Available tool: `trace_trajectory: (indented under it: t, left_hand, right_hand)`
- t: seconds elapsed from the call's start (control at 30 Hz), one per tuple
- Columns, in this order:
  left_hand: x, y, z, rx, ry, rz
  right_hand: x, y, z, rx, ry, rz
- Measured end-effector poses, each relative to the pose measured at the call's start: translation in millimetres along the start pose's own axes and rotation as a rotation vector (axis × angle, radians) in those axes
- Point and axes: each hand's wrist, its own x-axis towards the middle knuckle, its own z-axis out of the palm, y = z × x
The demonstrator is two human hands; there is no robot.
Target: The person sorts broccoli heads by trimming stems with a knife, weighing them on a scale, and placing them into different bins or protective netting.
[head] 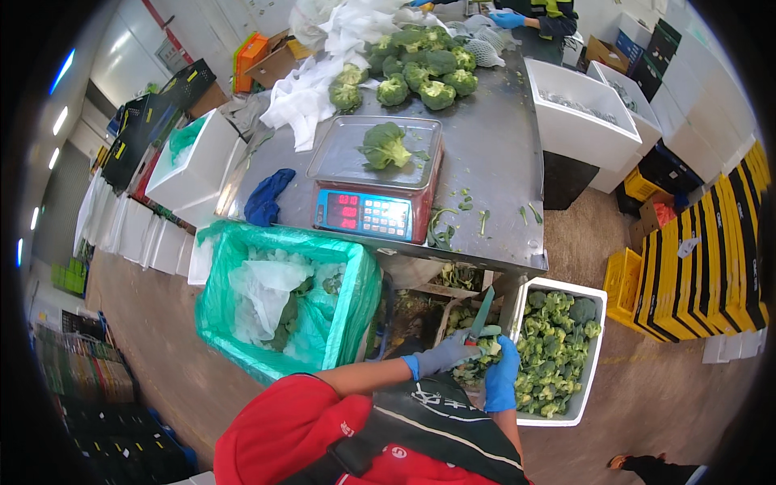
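Note:
My left hand [441, 357], in a grey glove over a blue one, grips a knife [483, 312] by its red handle, its blade pointing up and away. Close against it, my right hand [502, 373], in a blue glove, holds a broccoli piece [490, 347], partly hidden by the fingers. Directly right of that hand is a white foam box [593, 364] full of broccoli florets [548, 351]. Below the hands, a crate [445, 315] holds green trimmings. One broccoli head [385, 145] lies on the steel pan of a digital scale [370, 212], its red display lit.
A steel table [491, 157] carries the scale, a broccoli pile [424, 66], a blue cloth [268, 197] and leaf scraps. A green-lined box [357, 303] with ice and broccoli stands left. Stacked yellow-black crates [703, 248] are at right. A gloved co-worker [545, 18] stands across the table.

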Motion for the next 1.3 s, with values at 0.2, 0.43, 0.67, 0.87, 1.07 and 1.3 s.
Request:
trace_trajectory:
  t: [0.2,0.43,0.67,0.87,1.07,1.3]
  left_hand:
    - [-2.0,36.3,-31.6,-0.523,-0.163,0.166]
    - [-15.3,72.1,-55.0,-0.648,-0.019,0.193]
    - [-26.1,94.2,-55.1,-0.379,-0.001,0.205]
    - [-39.9,145.8,-86.0,0.085,0.119,0.158]
    - [-11.1,207.9,-259.0,1.666,1.119,0.519]
    - [29.7,282.7,-350.9,0.781,0.872,0.43]
  right_hand:
    - [-2.3,-26.9,47.1,0.086,-0.206,0.054]
    - [-32.2,-82.3,100.5,-0.95,-0.488,-0.943]
    - [-12.2,-81.7,119.6,-1.049,-0.564,-0.829]
    - [19.4,-84.5,151.7,-0.917,-0.671,-0.731]
    - [91.8,-99.3,235.5,-0.278,-0.629,-0.156]
    - [165.4,-107.9,394.6,-0.459,-0.73,-0.221]
